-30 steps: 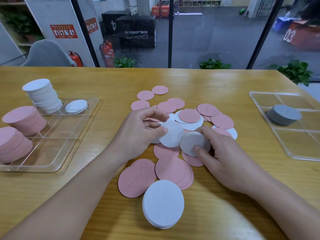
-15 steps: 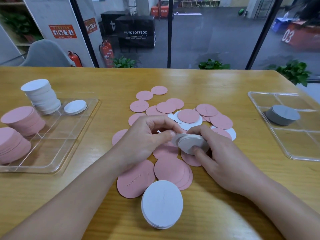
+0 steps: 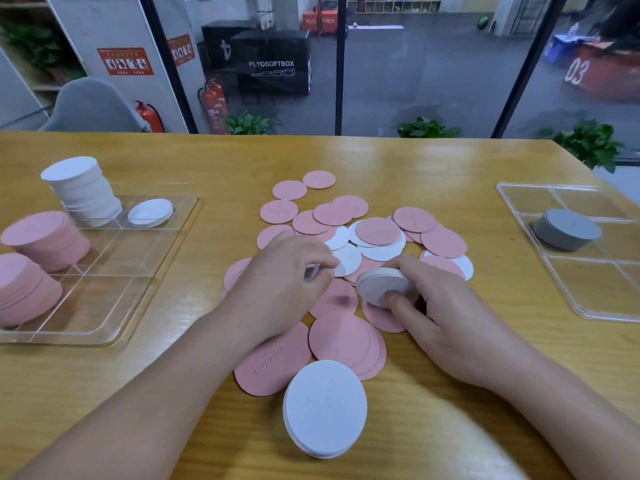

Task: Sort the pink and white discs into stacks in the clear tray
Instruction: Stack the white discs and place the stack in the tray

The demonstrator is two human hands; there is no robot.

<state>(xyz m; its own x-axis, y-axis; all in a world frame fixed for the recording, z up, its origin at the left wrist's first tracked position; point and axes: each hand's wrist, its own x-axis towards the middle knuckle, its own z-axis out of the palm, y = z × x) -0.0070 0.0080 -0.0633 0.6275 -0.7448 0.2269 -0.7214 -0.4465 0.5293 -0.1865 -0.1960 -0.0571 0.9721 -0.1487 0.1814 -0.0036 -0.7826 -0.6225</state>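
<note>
Clear acrylic forms the divided tray (image 3: 162, 258) at the left of the wooden table (image 3: 433, 164); its far-left compartment holds a tall stack of white discs (image 3: 83, 192), and the compartment just right of that holds a single white disc (image 3: 150, 213). Two stacks of pink discs (image 3: 45, 239) fill the tray's left side, one behind the other, the nearer one (image 3: 24, 289) partly cut off by the frame edge. A second clear tray (image 3: 585, 282) lies at the right, with a stack of grey discs (image 3: 566, 229) in a middle compartment. Between the trays, loose pink and white discs (image 3: 377, 232) lie scattered and overlapping on the table, and a small pile of white discs (image 3: 325, 408) sits near the front edge. The right hand (image 3: 450, 317) grips a thin stack of whitish discs (image 3: 381, 285), thumb across its near rim. The left hand (image 3: 287, 278) has its fingers curled over the scatter, apparently pinching a white disc edge (image 3: 311, 271), though blur hides the grip.
</note>
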